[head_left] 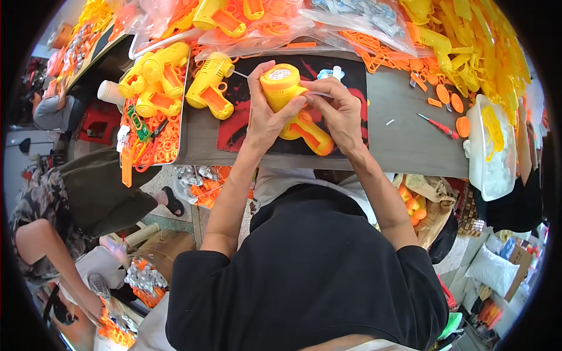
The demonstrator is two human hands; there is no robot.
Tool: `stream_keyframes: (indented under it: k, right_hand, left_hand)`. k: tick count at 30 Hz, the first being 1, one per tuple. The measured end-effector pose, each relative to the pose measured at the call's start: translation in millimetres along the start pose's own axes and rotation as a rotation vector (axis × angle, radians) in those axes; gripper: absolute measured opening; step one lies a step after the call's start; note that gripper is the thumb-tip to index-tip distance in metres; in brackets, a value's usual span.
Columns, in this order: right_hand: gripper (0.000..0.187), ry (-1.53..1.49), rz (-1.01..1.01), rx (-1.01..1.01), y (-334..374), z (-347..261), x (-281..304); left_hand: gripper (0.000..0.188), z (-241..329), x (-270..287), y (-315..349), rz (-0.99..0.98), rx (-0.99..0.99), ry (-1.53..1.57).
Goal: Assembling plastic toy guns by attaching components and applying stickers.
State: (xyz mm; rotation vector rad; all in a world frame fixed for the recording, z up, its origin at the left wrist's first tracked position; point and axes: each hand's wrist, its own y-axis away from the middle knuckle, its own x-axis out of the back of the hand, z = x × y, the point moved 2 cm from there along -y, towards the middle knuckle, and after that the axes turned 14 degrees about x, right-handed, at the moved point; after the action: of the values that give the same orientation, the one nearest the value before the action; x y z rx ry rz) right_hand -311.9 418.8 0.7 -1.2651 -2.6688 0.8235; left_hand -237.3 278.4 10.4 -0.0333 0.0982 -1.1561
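Black shirt [316,257] foremost, left grip [264,114] clasps yellow housing [280,93], right grip [341,110] pinches pale strip [319,94]; vent [279,74] seated, handle recess [318,140] apparently uncovered.

No legible text, label, brand, number or sign on the black-and-red mat [233,133], on the yellow dryer-shaped shell [280,92] above it, or on the grey tabletop [404,149] around it.

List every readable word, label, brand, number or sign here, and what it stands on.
No text is legible in this view.
Small white piece at left: dark marks, too small to read.
Brown paper bag: possible marks, too blurred to read.
Yellow dryer-shaped shell in the left hand: no lettering visible.
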Motion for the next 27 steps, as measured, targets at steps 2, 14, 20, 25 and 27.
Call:
stream_keyframes:
  k: [2,14,20,25,27]
  right_hand:
    - [0.037,-0.016,0.023,-0.074,0.7,4.0,0.3]
    - [0.051,-0.381,0.177,-0.131,24.3,23.0,-43.5]
    - [0.052,-0.287,0.066,-0.217,16.0,18.4,-26.9]
    - [0.026,0.252,-0.123,-0.246,14.7,-5.3,65.1]
    - [0.02,0.534,0.021,-0.194,1.7,0.7,93.1]
  left_hand:
    - [0.073,0.6,3.6,1.4,-0.049,0.057,0.055]
    - [0.061,-15.3,-8.0,5.1,0.198,-0.044,0.053]
    - [0.063,-5.1,-6.9,0.7,0.128,0.041,-0.022]
    - [0.085,28.2,14.8,-2.4,-0.042,-0.152,-0.878]
    - [0.087,30.0,2.4,-5.3,-0.224,-0.138,-1.003]
